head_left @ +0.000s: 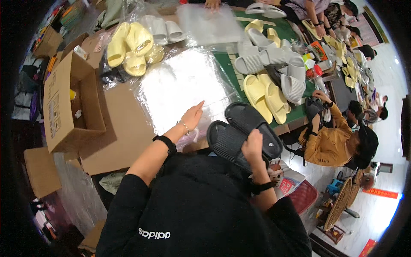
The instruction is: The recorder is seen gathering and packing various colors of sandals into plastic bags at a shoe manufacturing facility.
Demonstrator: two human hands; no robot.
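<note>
My right hand grips a pair of black slide sandals, held together soles up at the table's near edge. My left hand reaches forward with its fingers stretched out, touching the edge of a stack of clear plastic bags lying on the table. A thin bracelet and a dark band sit on my left wrist. My black top fills the lower middle of the view.
Yellow slides and grey slides lie across the green table. An open cardboard box stands at left. A person in a yellow top sits at right; others work at the far end.
</note>
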